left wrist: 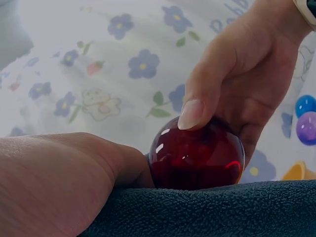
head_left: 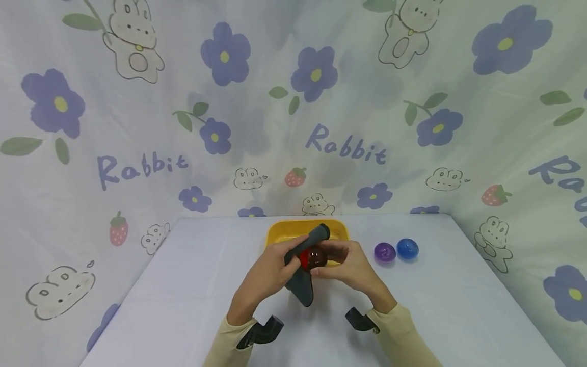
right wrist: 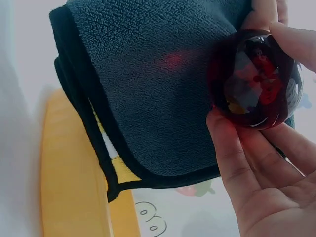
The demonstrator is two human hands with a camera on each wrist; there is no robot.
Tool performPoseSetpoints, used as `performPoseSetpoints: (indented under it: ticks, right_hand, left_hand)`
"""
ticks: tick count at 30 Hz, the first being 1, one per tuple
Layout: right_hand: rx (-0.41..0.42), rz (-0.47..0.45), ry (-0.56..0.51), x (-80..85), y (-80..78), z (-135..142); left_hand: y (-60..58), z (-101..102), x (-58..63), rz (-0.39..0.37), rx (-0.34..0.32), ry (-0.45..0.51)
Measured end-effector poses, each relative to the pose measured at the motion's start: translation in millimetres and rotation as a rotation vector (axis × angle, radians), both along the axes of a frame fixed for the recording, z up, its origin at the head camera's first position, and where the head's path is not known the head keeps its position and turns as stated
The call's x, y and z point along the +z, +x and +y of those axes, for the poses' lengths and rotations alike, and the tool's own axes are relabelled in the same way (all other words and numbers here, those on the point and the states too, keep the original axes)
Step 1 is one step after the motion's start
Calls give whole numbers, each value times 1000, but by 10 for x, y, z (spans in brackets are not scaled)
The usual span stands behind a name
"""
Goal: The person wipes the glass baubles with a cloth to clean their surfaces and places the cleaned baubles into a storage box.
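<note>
Pinching the red ball between thumb and fingertips, the right hand point(head_left: 348, 265) is curled only partway, about as wide as the ball point(left wrist: 197, 160) itself. The left hand point(head_left: 269, 271) is closed on the dark cloth point(right wrist: 148, 108), which lies against the ball; how its hidden fingers sit behind the fabric I can't tell. The ball is held between the hands, above the worktop point(head_left: 183, 290), near the yellow tray point(head_left: 274, 233). Glossy and see-through, it looks hard and probably slippery, likely to chip or roll off if dropped; its weight is hard to judge. Best hold would be across its widest part, fingers opposite the thumb. The cloth seems soft and limp, easiest gripped by a bunched fold. Farther right, a purple ball point(head_left: 384, 253) and a blue ball point(head_left: 407, 248) rest side by side.
</note>
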State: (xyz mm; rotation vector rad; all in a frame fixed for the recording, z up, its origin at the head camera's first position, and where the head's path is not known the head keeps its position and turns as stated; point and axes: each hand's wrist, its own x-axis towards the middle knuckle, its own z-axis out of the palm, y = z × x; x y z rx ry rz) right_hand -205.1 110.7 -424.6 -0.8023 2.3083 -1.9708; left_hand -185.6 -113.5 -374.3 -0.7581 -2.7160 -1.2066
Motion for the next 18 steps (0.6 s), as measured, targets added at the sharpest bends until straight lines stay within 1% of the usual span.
performPoseSetpoints:
  ticks: [3, 9, 13, 18]
  right_hand:
    - [6, 23, -11, 0, 11, 18]
    - [-5, 56, -18, 23, 10, 43]
    - [-20, 51, -27, 38, -3, 60]
    - [-48, 49, -52, 30, -24, 105]
  left_hand:
    - [2, -5, -1, -31, 4, 13]
    - [6, -12, -4, -61, 18, 37]
    - [9, -25, 5, -126, 42, 87]
    - [-5, -30, 8, -193, 44, 152]
